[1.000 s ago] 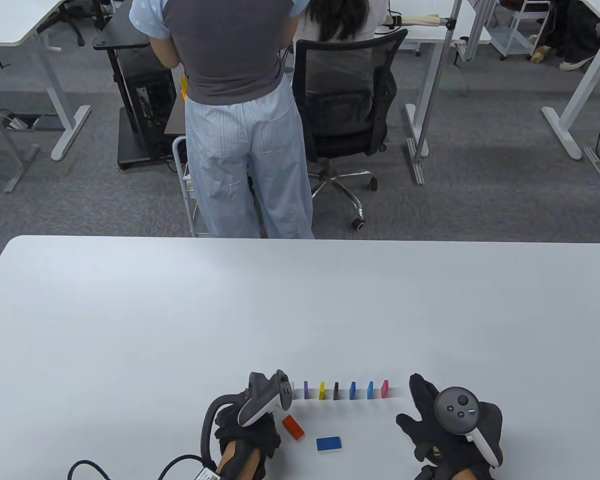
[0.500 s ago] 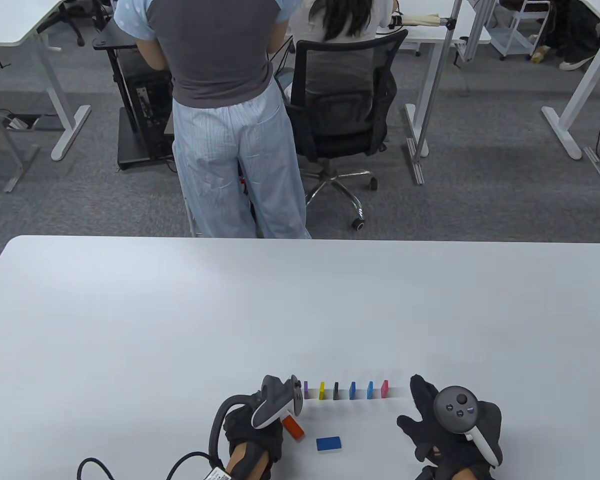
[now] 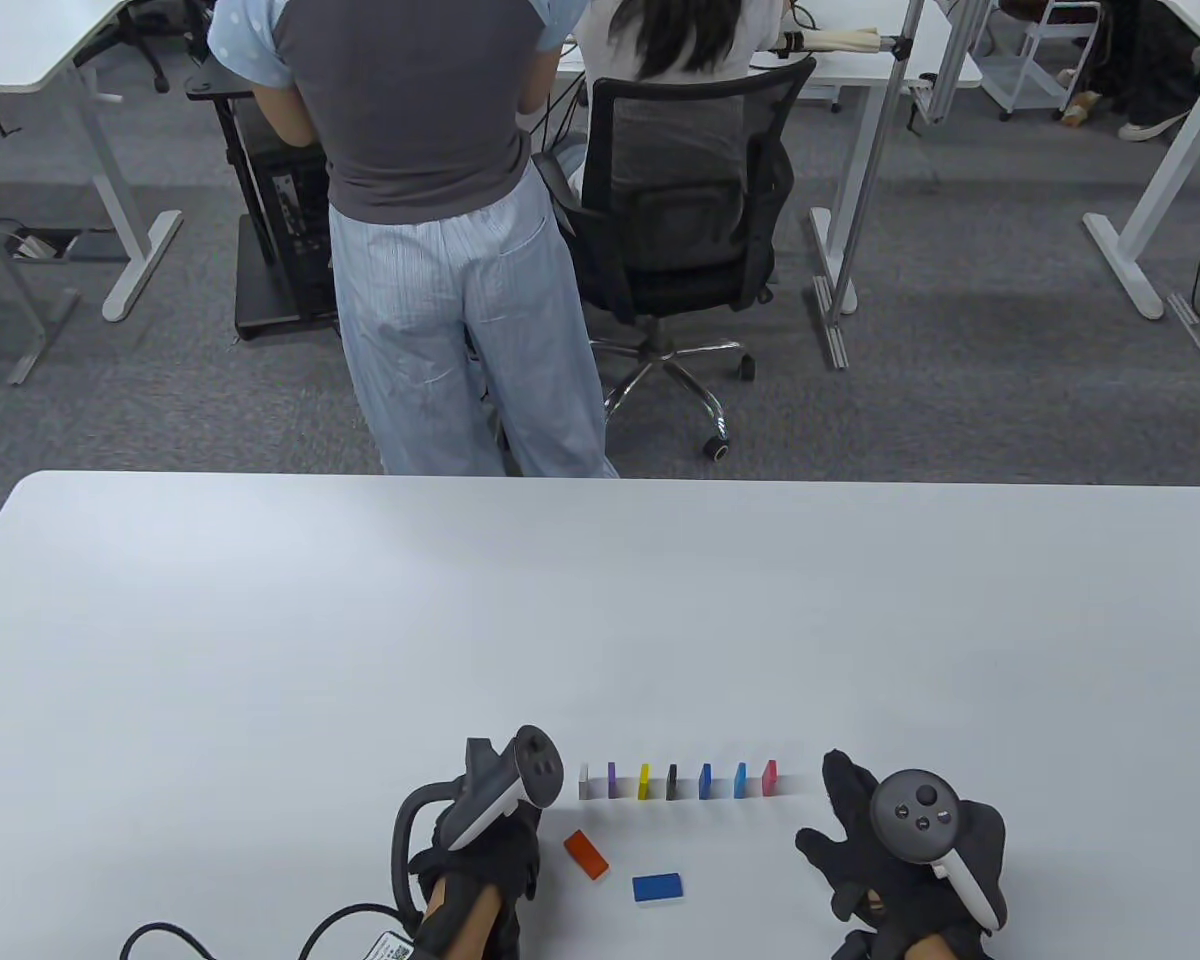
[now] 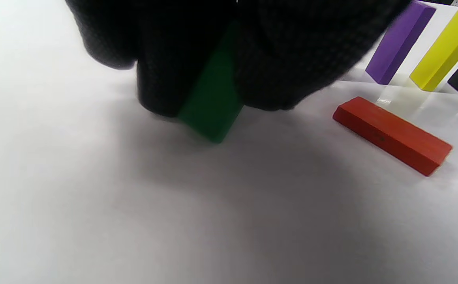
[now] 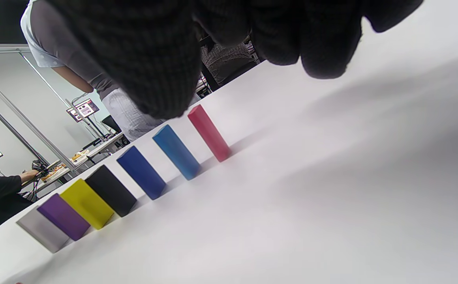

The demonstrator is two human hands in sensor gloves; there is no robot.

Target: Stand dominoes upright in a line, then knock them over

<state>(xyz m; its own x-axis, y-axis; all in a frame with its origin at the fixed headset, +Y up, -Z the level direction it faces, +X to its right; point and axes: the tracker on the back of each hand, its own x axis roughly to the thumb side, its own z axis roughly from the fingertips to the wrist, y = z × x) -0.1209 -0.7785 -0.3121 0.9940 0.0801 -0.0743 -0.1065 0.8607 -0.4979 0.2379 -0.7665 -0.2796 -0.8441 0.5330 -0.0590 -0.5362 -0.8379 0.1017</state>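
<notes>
Now my left hand (image 3: 480, 850) grips a green domino (image 4: 213, 106) between gloved fingers (image 4: 162, 79), its lower end at or just above the white table (image 3: 260, 620); whether it touches I cannot tell. It sits just left of the row's end. Near the hand an orange-red domino (image 3: 586, 855) lies flat, and a blue one (image 3: 657, 887) lies flat a little further right.

Beyond them stands the row of seven upright dominoes, evenly spaced and apart from one another: gray (image 3: 584, 782), purple (image 3: 612, 780), yellow (image 3: 644, 782), black (image 3: 672, 782), dark blue (image 3: 705, 781), light blue (image 3: 741, 780) and pink (image 3: 769, 777).

My right hand (image 3: 885, 860) rests on the table just right of the pink domino, fingers spread and relaxed, holding nothing. In the right wrist view its fingertips (image 5: 323, 51) hang above the table near the pink end of the row.

Past the table's far edge a person in striped trousers (image 3: 460, 320) stands with back turned, beside another seated in a black office chair (image 3: 690, 200).
</notes>
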